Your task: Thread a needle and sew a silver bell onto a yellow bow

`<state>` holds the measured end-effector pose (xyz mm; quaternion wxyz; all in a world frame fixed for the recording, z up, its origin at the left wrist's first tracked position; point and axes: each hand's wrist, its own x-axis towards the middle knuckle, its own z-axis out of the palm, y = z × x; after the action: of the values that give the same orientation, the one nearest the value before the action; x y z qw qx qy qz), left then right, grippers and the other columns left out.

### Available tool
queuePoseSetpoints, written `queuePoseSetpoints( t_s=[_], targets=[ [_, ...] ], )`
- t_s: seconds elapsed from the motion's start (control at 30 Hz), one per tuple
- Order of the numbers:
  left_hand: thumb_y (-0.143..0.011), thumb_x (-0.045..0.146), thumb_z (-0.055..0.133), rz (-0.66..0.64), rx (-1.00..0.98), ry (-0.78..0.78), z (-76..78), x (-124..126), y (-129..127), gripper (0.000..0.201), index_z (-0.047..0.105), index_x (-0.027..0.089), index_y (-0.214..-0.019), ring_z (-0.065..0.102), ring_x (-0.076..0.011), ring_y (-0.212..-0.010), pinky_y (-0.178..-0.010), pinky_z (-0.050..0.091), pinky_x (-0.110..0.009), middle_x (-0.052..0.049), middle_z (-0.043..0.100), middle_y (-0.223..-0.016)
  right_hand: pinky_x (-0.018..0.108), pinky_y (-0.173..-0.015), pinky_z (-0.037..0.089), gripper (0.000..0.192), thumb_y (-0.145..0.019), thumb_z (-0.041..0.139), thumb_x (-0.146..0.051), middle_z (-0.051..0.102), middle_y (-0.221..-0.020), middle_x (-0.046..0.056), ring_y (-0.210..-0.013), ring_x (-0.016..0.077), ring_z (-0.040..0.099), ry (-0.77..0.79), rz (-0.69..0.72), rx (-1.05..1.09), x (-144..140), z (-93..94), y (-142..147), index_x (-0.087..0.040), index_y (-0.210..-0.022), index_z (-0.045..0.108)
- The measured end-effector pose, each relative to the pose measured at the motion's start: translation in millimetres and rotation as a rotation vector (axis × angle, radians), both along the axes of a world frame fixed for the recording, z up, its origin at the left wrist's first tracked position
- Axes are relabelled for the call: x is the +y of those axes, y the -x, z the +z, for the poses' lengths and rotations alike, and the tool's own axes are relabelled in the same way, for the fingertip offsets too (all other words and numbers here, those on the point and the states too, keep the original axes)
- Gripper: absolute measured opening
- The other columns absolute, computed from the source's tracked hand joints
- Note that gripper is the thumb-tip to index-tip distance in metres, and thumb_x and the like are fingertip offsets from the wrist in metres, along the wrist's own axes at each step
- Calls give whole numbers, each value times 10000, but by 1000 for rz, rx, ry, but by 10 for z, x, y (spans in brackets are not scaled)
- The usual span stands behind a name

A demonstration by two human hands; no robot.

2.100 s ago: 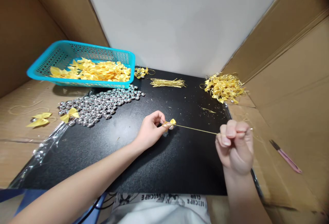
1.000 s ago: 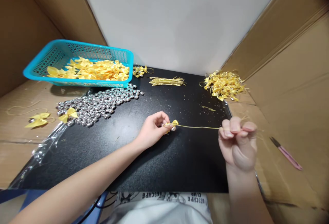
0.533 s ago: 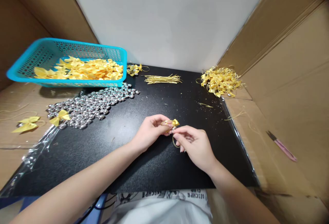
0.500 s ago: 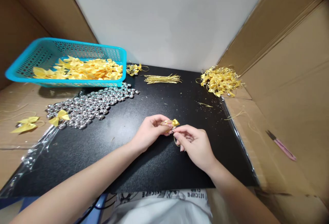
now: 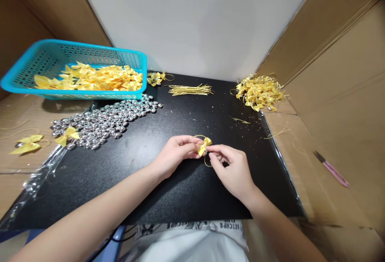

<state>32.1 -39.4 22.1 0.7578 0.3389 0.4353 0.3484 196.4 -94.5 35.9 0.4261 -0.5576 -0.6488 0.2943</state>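
Fig.: we are pinching a small yellow ribbon bow (image 5: pixel 203 146) between both hands at mat centre; left hand (image 5: pixel 176 157) fingers are closed on its 9 o'clock side, right hand (image 5: pixel 233 170) thumb & forefinger are clamped on its 3 o'clock side, w/ a thin gold cord (image 5: pixel 206 162) looping beneath. We are judging the bow light, soft, easily crushed, the cord slippery; best held at the knot, not the wings. On the black mat (image 5: pixel 168 190): silver beads (image 5: pixel 105 121) at 10 o'clock, teal basket (image 5: pixel 18 78) of bows behind them, gold cord bundle (image 5: pixel 191 90) at 12, finished bow pile (image 5: pixel 260 93) at 2, pink snips (image 5: pixel 331 168) at 3. Nothing is blocking the hands.
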Motion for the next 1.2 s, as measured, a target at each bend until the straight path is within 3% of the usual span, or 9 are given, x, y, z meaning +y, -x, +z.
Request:
queuePoseSetpoints(
  t_s=[0.17,0.37,0.63,1.2],
  targets=[
    [-613,180,781,1,-6,8,25,5,9,177,754,129,-781,668,-114,-661,-674,541,-230,-48,758,-767,210,-476,439,155,-832,571,-118,718,-708,24,-502,99,563,14,-5,-20,-10,6,-18,-166,-847,718],
    [-549,121,820,-2,-9,4,72,-9,4,289,732,127,-824,682,-108,-676,-693,523,-210,-39,768,-778,211,-532,488,126,-848,581,-153,694,-690,14,-556,115,618,72,7,12,-25,-21,-49,-170,-900,694],
    [-567,107,812,8,29,-39,105,-27,-7,282,725,119,-836,687,-102,-693,-723,514,-207,-35,772,-798,220,-542,503,118,-852,587,-166,709,-718,18,-584,127,643,99,-10,24,-9,-36,-56,-181,-882,700],
    [-581,180,839,9,70,-118,64,-41,5,339,729,117,-895,710,-138,-751,-761,533,-240,-58,776,-853,213,-552,499,108,-852,596,-163,697,-705,3,-577,114,638,73,-25,15,-12,-29,-62,-188,-860,700]
  ],
)
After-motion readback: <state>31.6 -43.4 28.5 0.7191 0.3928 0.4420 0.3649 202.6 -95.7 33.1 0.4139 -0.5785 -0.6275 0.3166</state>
